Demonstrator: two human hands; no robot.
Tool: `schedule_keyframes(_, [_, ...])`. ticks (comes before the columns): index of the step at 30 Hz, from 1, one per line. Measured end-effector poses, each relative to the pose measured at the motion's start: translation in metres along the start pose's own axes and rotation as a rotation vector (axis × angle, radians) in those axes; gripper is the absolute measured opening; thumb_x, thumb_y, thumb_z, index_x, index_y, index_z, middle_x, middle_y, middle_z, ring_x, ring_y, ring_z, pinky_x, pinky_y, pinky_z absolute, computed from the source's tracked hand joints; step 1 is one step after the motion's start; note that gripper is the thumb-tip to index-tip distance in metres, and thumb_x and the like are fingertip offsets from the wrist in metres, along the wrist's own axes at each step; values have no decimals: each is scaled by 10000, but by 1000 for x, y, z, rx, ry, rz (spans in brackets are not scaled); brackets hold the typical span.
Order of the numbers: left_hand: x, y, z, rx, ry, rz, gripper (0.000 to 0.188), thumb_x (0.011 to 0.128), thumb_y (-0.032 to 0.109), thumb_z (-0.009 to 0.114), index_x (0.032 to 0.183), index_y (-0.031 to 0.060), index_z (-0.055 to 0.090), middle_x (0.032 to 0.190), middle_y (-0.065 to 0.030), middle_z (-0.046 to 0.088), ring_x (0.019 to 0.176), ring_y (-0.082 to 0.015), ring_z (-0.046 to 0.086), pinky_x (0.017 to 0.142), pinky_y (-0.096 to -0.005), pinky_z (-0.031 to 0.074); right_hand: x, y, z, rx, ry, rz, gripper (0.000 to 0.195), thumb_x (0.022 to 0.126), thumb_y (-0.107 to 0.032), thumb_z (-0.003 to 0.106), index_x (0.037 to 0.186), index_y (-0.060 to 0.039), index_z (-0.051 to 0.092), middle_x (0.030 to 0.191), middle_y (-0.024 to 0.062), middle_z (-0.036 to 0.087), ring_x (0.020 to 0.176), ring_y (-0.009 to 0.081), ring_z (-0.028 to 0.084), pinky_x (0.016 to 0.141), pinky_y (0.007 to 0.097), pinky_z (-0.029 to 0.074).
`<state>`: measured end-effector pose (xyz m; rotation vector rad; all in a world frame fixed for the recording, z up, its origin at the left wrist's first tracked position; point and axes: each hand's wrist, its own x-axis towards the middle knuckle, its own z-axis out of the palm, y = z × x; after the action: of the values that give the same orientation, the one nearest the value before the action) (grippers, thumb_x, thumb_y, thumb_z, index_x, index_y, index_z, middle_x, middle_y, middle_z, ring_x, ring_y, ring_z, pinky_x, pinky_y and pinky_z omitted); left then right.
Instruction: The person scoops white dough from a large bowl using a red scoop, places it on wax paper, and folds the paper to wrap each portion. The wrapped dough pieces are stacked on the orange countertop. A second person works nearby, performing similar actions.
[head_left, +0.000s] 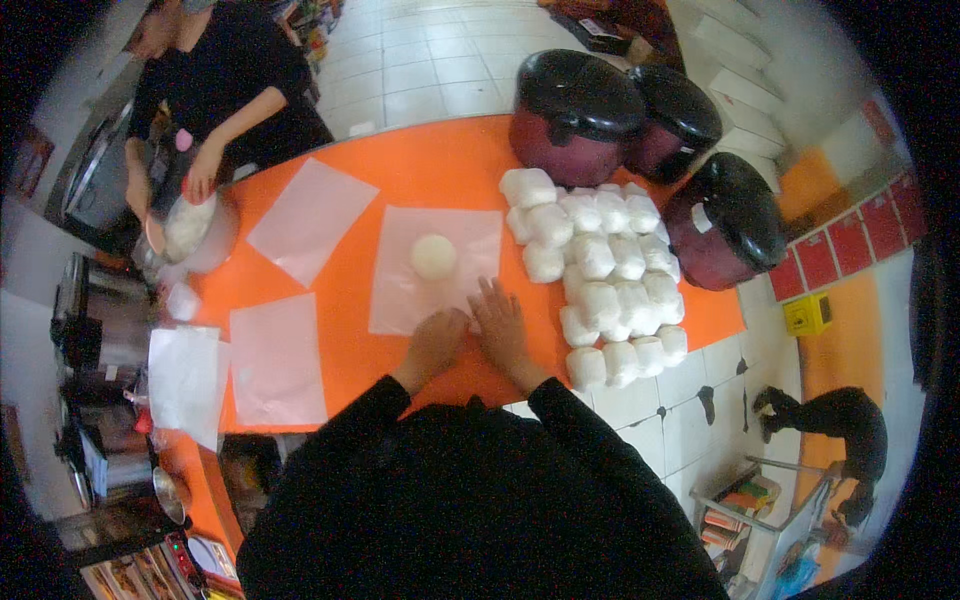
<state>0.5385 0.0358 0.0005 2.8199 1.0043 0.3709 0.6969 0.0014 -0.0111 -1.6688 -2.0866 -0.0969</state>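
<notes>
A plastic sheet (394, 296) lies before me on the orange table, with a round white mound of food (434, 257) on it. Whether the mound is rice or dough, I cannot make out. My left hand (436, 343) is at the sheet's near edge, its fingers curled and partly hidden. Beside it, my right hand (498, 324) rests palm down near the sheet's near right corner, fingers spread and nothing in it. To the right sit stacked white wrapped bundles (596, 304), several rows deep.
Two more sheets lie left, one far (311, 217) and one near (277, 360); a pile of sheets (187, 375) overhangs the edge. A co-worker's hand (201, 180) holds something red over a tub of white food (189, 229). Lidded dark red pots (577, 142) stand far right.
</notes>
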Motion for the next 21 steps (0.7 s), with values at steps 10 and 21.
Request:
schedule_keyframes(10, [-111, -58, -14, 231, -79, 98, 440, 798, 171, 508, 1215, 37, 472, 1287, -99, 465, 1198, -248, 425, 1007, -406, 311, -41, 32, -28, 200, -544, -290, 198, 784, -112, 534, 961, -45, 593, 1095, 94, 589, 1097, 277, 511, 1014, 459, 300])
schedule_keyframes(21, [-75, -44, -66, -844, -26, -758, 251, 882, 180, 469, 1101, 65, 511, 910, -150, 612, 765, -300, 603, 692, -397, 464, -45, 4, -30, 630, -128, 524, 263, 905, -232, 428, 881, -2, 553, 768, 202, 583, 726, 374, 569, 656, 445, 445])
